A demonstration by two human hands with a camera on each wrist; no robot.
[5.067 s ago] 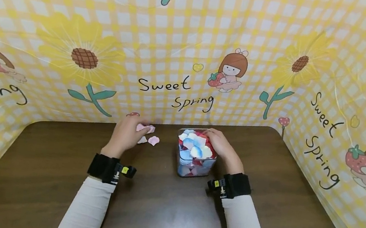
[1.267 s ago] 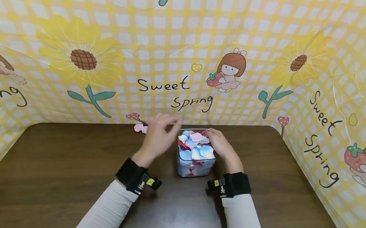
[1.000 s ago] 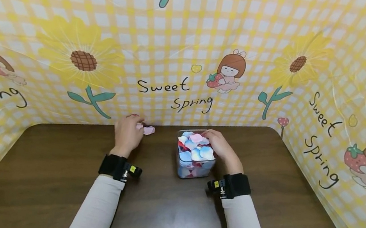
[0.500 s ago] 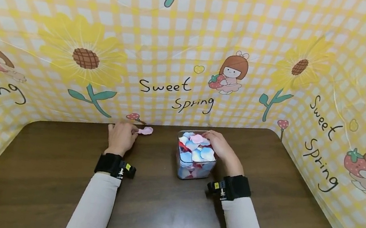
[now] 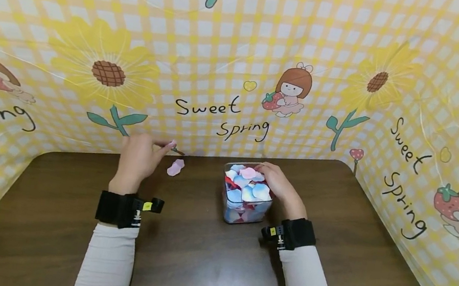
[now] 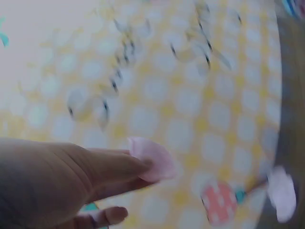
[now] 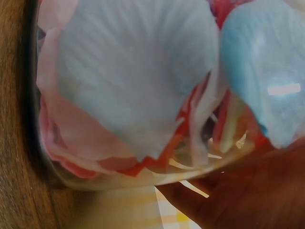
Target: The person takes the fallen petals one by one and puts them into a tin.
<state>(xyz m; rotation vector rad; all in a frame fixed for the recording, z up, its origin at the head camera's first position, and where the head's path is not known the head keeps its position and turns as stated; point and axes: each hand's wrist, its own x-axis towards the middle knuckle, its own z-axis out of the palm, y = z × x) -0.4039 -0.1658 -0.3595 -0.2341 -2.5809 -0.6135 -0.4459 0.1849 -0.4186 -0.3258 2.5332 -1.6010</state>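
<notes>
My left hand (image 5: 136,161) is raised at the table's back left, pinching a pink petal (image 6: 155,160) between thumb and fingers, as the left wrist view shows. Pale pink petals (image 5: 175,167) lie overlapping on the table to its right. Right of them stands a square clear box (image 5: 246,215), full of blue, white, red and pink petals (image 5: 242,182). My right hand (image 5: 279,186) grips that box at its right rear corner. Through the clear wall, part of the right hand (image 7: 252,188) shows in the right wrist view; its fingertips are mostly hidden.
The brown wooden table (image 5: 194,256) reaches back to a yellow checked cloth (image 5: 207,51) that hangs behind it and along both sides. Black straps with small cameras circle both wrists.
A pink petal came to lie on top in the box. The left hand went back left, picked up a pink petal and lifted it, shifting the others. The right hand stayed at the box.
</notes>
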